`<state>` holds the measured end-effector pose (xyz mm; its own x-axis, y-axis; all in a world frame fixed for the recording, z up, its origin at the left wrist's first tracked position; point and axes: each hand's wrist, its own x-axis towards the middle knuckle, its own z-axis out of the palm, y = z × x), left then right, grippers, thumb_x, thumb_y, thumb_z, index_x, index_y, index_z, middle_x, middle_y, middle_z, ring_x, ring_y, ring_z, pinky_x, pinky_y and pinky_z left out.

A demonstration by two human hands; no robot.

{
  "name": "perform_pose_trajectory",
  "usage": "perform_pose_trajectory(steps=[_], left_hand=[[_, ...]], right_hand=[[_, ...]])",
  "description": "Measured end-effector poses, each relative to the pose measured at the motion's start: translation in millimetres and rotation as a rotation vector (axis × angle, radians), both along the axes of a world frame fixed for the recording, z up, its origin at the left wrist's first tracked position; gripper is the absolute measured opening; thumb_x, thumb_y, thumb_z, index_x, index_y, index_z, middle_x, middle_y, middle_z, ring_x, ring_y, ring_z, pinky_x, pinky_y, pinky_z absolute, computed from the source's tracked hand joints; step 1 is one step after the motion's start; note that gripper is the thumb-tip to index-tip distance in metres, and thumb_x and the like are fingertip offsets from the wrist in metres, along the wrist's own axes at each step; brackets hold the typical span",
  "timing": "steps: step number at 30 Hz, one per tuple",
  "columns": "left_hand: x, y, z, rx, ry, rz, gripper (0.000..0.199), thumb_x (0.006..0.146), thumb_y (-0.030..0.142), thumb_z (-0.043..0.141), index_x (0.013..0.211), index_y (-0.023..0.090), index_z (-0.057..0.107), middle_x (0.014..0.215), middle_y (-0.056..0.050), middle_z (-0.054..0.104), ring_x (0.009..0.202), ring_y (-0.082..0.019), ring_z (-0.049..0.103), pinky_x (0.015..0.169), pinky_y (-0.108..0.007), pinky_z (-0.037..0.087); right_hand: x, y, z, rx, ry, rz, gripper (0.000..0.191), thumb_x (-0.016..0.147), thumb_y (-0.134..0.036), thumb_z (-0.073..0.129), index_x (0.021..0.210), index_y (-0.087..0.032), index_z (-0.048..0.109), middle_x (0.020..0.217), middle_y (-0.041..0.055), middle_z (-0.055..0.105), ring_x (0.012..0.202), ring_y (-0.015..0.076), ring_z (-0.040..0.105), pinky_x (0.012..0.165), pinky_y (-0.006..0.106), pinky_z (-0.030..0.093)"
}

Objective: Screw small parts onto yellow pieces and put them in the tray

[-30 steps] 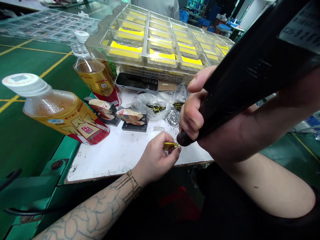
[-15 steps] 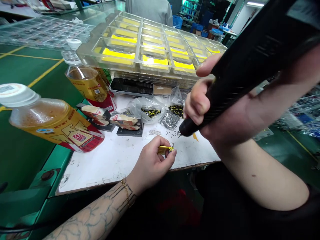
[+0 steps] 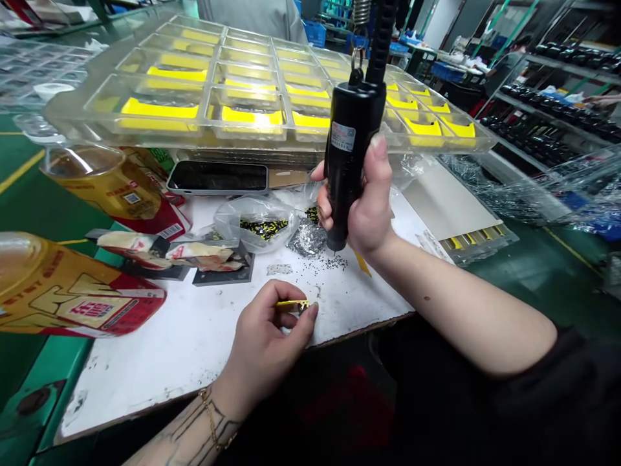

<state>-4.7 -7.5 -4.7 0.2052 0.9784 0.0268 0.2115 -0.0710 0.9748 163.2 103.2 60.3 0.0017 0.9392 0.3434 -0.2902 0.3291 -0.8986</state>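
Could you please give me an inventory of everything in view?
Power tool: one, black, in right hand
Small piece: one, yellow, in left hand
Table: one, white, below hands
Top tray: one, clear, many yellow parts, behind phone
Phone: one, black screen, table back
Bottles: at least two, gold-red, left
Blocks: two, dark, under papery lumps, beside bottles
Open bag: one, clear, black-yellow bits, before phone
Specks: many, dark, below tool
Flat sheet: one, pale, right
Rack: one, grey, far right
Co-worker: one, grey top, behind tray
Hands: two, bare, over table
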Motion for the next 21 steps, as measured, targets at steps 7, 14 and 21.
perform_pose_trajectory(steps=[7, 14, 21], left_hand=[[-1, 2, 0.1, 0.016, -0.166, 0.189, 0.025, 0.086, 0.035, 0.073, 0.09, 0.019, 0.055, 0.08, 0.002, 0.061, 0.051, -0.007, 0.055, 0.048, -0.02, 0.046], [-3, 4, -1.8, -0.004, -0.213, 0.222, 0.027, 0.085, 0.037, 0.074, 0.09, 0.019, 0.055, 0.078, 0.001, 0.061, 0.058, -0.009, 0.055, 0.054, -0.021, 0.047], [-2, 6, -1.2, -0.036, -0.252, 0.264, 0.03, 0.084, 0.041, 0.075, 0.089, 0.019, 0.056, 0.073, 0.001, 0.062, 0.062, -0.012, 0.059, 0.051, -0.02, 0.047]], right_hand=[[-26, -15, 7.2, -0.077, 0.107, 0.229, 0.08, 0.08, -0.091, 0.025, 0.083, -0.02, 0.062, 0.047, -0.002, 0.052, 0.036, 0.0116, 0.046, 0.037, 0.026, 0.036], [-45, -23, -1.2, -0.091, 0.13, 0.294, 0.076, 0.083, -0.088, 0.028, 0.086, -0.02, 0.063, 0.048, -0.0022, 0.051, 0.038, 0.0112, 0.044, 0.037, 0.025, 0.033], [-49, -22, -3.7, -0.082, 0.126, 0.311, 0.079, 0.078, -0.092, 0.028, 0.087, -0.021, 0.062, 0.049, -0.0015, 0.052, 0.04, 0.0125, 0.046, 0.038, 0.026, 0.035]])
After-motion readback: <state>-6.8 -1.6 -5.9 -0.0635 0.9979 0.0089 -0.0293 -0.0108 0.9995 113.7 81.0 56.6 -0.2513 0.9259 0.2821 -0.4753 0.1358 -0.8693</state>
